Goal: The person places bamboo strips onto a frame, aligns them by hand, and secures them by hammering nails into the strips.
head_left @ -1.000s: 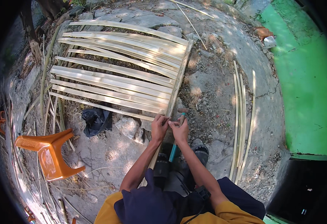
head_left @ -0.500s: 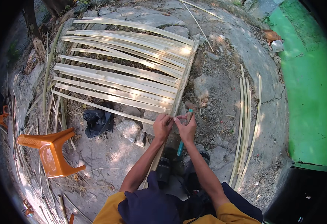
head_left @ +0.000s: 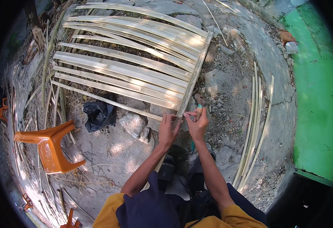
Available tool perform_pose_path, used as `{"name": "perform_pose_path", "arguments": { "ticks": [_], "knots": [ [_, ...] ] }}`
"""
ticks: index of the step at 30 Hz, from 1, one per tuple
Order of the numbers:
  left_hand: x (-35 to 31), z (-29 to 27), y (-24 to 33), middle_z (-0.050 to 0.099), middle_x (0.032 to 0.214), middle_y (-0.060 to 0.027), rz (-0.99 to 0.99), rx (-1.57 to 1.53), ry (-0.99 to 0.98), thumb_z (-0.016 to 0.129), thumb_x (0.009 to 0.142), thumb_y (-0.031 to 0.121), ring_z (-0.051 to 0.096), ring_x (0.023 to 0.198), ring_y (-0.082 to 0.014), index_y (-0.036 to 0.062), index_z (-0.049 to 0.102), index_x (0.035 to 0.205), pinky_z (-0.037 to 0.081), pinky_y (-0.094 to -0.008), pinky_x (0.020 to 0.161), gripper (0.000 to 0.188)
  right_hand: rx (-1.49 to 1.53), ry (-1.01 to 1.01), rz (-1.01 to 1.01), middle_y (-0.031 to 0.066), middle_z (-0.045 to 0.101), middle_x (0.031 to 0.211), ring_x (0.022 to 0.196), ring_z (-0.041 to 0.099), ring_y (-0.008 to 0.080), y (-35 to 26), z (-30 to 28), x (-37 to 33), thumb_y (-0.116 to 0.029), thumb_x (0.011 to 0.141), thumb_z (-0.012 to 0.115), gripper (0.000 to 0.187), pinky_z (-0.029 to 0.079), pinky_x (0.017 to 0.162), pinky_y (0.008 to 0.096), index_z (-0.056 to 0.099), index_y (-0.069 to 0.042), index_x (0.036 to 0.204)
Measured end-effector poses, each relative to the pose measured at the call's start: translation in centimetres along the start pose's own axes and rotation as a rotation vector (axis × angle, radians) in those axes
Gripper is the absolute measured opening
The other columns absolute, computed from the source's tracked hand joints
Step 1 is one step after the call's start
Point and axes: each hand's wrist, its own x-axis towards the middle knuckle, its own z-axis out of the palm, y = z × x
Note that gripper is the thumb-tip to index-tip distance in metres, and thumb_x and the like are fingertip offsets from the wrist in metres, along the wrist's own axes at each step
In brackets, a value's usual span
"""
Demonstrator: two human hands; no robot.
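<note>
A lattice of pale split-bamboo slats (head_left: 124,78) lies on the ground, their right ends along a bamboo rail (head_left: 194,76). My left hand (head_left: 167,130) straddles the rail near the end of the lowest slat (head_left: 109,100), fingers to one side and thumb to the other. In my right hand (head_left: 198,127) is a hammer (head_left: 200,110), its dark head above the fist and its teal handle partly hidden below. The right thumb and forefinger also meet at the rail, pinching something too small to make out.
An orange plastic stool (head_left: 52,148) lies tipped on the left. Near the lattice are a black plastic bag (head_left: 99,115) and a pale rock (head_left: 133,124). Loose bamboo strips (head_left: 254,133) lie on the right, before a green surface (head_left: 316,114).
My view has shifted slightly. My left fingers have parted from the right fingertips and spread at the rail. The hammer has turned in my right hand, its head now showing above the fist.
</note>
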Motion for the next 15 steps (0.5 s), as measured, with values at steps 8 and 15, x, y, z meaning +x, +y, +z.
{"name": "perform_pose_path", "arguments": {
  "ticks": [8, 15],
  "knots": [
    [-0.2, 0.5, -0.8, 0.061, 0.101, -0.0155, 0.099, 0.077, -0.007, 0.074, 0.088, 0.006, 0.061, 0.098, -0.0367, 0.0034, 0.059, 0.12, 0.049, -0.0455, 0.085, 0.036, -0.064, 0.004, -0.113, 0.0054, 0.077, 0.081, 0.054, 0.06, 0.0157, 0.6, 0.9, -0.7, -0.006, 0.081, 0.085, 0.038, 0.051, 0.056, 0.0329, 0.054, -0.004, 0.103],
    [-0.2, 0.7, -1.1, 0.062, 0.096, -0.017, 0.109, 0.016, -0.008, 0.075, 0.088, 0.005, 0.063, 0.086, -0.0373, 0.0031, 0.058, 0.123, 0.052, -0.0454, 0.074, 0.039, -0.015, -0.019, -0.079, 0.006, 0.076, 0.08, 0.053, 0.059, 0.0196, 0.1, 1.2, -0.8, -0.006, 0.081, 0.085, 0.039, 0.051, 0.056, 0.0344, 0.054, -0.004, 0.105]
  ]
}}
